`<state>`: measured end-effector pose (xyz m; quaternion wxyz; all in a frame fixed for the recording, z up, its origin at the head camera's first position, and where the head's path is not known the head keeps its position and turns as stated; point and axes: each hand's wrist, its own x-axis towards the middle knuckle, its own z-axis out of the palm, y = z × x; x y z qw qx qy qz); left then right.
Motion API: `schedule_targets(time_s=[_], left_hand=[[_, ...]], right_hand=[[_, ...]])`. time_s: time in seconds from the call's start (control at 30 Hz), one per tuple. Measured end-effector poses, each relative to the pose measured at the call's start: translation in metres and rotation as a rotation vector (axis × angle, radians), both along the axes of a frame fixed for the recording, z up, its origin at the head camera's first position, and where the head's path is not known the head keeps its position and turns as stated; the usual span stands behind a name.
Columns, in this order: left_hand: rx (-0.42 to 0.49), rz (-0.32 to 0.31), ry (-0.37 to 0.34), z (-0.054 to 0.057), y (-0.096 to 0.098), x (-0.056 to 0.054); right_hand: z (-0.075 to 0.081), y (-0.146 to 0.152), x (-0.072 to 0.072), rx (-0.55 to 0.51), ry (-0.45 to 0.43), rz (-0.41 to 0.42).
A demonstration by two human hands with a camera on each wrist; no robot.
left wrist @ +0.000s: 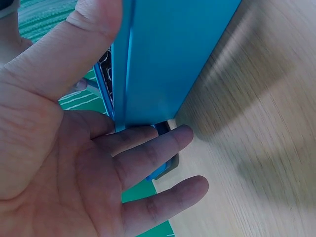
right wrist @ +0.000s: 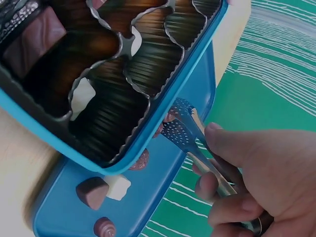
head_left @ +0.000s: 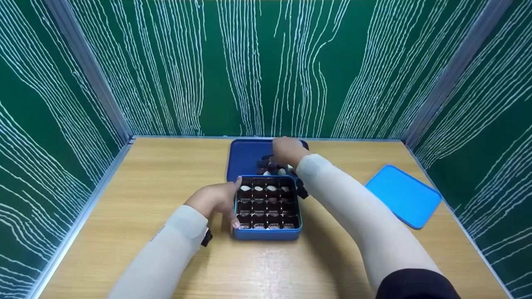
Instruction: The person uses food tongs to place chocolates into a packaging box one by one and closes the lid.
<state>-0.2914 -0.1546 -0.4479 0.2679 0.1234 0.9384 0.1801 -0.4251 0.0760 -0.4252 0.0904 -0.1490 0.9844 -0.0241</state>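
Note:
A blue box (head_left: 268, 235) with a dark brown divided insert (head_left: 259, 207) stands in the middle of the table. Pale chocolates (head_left: 245, 188) sit in several compartments of its far row. My left hand (head_left: 217, 198) spans the box's left side, thumb and straight fingers resting along its wall. Behind the box my right hand (head_left: 286, 151) is over a dark blue tray (head_left: 245, 155). In the right wrist view that hand grips metal tongs (right wrist: 180, 133) with perforated ends, at a pinkish chocolate (right wrist: 169, 116) partly hidden. Nearby on the tray lie a brown chocolate (right wrist: 92, 192) and a white chocolate (right wrist: 118, 187).
A bright blue lid (head_left: 403, 195) lies on the wooden table (head_left: 166, 166) to the right, past my right forearm. Green walls (head_left: 282, 83) with white lines close off the back and both sides.

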Motion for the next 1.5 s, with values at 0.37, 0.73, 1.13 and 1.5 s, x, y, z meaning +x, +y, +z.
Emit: schedule_targets(time_s=[0.37, 0.73, 1.13, 1.5], left_hand=[[0.0, 0.013, -0.028, 0.003, 0.001, 0.0], [-0.004, 0.015, -0.037, 0.006, -0.002, -0.002], [0.042, 0.074, -0.079, 0.003, -0.003, -0.002], [0.056, 0.086, -0.07, 0.004, -0.002, 0.004]], right_hand=[[0.034, 0.011, 0.025, -0.075, 0.039, 0.089], [0.074, 0.02, 0.079, 0.011, -0.034, 0.289], [0.064, -0.006, 0.109, 0.156, 0.006, 0.406], [0.056, -0.046, 0.112, 0.383, 0.05, 0.424]])
